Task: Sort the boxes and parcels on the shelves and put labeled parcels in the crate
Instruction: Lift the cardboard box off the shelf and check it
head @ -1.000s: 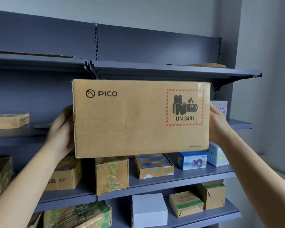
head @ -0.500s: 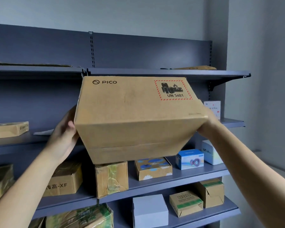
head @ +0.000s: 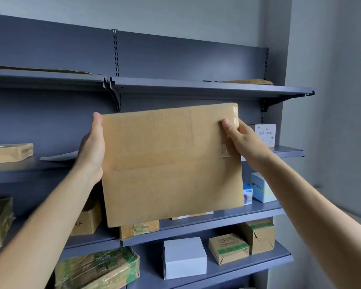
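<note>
Held box: a large brown cardboard box is held in the air in front of the shelving, slightly tilted, with its broad plain face toward the camera. A strip of clear tape runs down its right side.
Left hand: the left hand grips the box's left edge, thumb pointing up along the front corner. Its fingers are hidden behind the cardboard.
Right hand: the right hand grips the upper right edge, thumb pressed on the front face over the tape. Its fingers wrap round out of sight.
Shelving: a dark blue-grey metal shelving unit stands against a pale grey wall, with four shelves in view.
Top shelf: a flat brown parcel lies near the right end.
Second shelf: a flat tan carton sits at the far left, and a thin grey envelope lies just beside the left hand. A white cube box with coloured dots stands at the right, behind the right hand.
Third shelf: a white box with handwriting stands beside a small blue-and-white box, which the held box partly covers. A brown carton with printed letters stands below the left forearm.
Bottom shelf: from left to right, a film-wrapped parcel with green print, a plain white box, a brown box with a green band, and a brown carton with green tape.
</note>
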The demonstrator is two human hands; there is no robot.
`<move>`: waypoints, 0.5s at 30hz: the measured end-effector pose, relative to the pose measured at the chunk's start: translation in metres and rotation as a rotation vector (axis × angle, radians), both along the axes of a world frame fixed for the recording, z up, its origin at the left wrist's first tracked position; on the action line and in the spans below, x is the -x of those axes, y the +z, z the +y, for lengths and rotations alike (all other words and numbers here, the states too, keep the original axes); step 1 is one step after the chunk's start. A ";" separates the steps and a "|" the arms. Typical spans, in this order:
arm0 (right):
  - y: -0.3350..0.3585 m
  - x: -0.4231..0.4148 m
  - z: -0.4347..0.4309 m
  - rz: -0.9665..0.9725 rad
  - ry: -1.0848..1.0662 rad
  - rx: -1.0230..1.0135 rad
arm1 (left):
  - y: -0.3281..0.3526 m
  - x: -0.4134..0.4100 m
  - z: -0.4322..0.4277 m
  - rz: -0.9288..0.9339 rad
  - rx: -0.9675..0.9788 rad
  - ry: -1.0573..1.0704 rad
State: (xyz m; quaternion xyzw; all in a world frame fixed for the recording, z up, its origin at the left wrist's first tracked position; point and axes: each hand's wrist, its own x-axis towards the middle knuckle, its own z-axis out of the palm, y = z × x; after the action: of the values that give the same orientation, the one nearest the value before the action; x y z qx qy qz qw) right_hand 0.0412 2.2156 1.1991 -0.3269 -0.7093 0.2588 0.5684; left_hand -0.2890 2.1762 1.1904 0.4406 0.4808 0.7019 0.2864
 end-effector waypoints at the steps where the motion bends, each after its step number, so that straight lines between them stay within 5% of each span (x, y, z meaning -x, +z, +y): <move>1: 0.001 0.002 -0.003 -0.005 -0.022 -0.011 | 0.002 0.000 0.001 -0.011 0.016 0.001; 15: -0.002 0.004 -0.002 0.017 -0.040 -0.107 | 0.012 0.015 -0.008 0.055 -0.130 -0.220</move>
State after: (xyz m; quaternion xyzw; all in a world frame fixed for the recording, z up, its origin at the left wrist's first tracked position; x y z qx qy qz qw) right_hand 0.0368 2.2140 1.1973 -0.3079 -0.7105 0.2121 0.5961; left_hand -0.3035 2.1687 1.2020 0.5275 0.3906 0.6835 0.3193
